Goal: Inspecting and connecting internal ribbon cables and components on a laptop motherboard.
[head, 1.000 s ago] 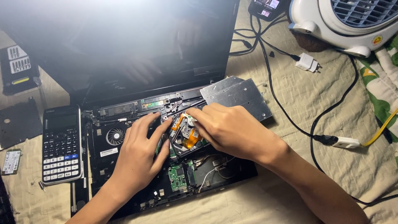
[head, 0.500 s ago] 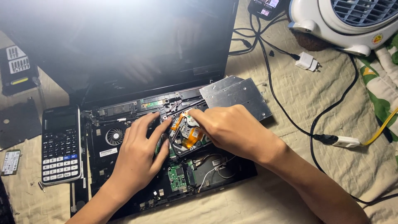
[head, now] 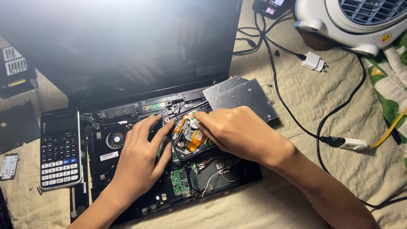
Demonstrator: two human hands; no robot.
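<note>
An opened black laptop (head: 127, 110) lies on a beige cloth with its keyboard cover off and its insides bare. My left hand (head: 142, 154) rests flat on the base, fingers spread beside the cooling fan (head: 114, 139) and touching a small drive assembly (head: 190, 138) with orange ribbon cable. My right hand (head: 239, 131) reaches in from the right, its fingertips pinching the top edge of that assembly. A silver metal optical drive (head: 241, 95) sticks out of the laptop's right side, just behind my right hand. A green circuit board (head: 180, 180) shows below the hands.
A black calculator (head: 59, 148) lies left of the laptop. A white fan (head: 352, 21) stands at top right. Black cables (head: 322, 123), a white plug (head: 313, 61) and a white and yellow connector (head: 354, 144) cross the cloth on the right. Small parts (head: 9, 165) sit at far left.
My right hand's fingertips have shifted slightly left along the small assembly. My left hand has stayed in place.
</note>
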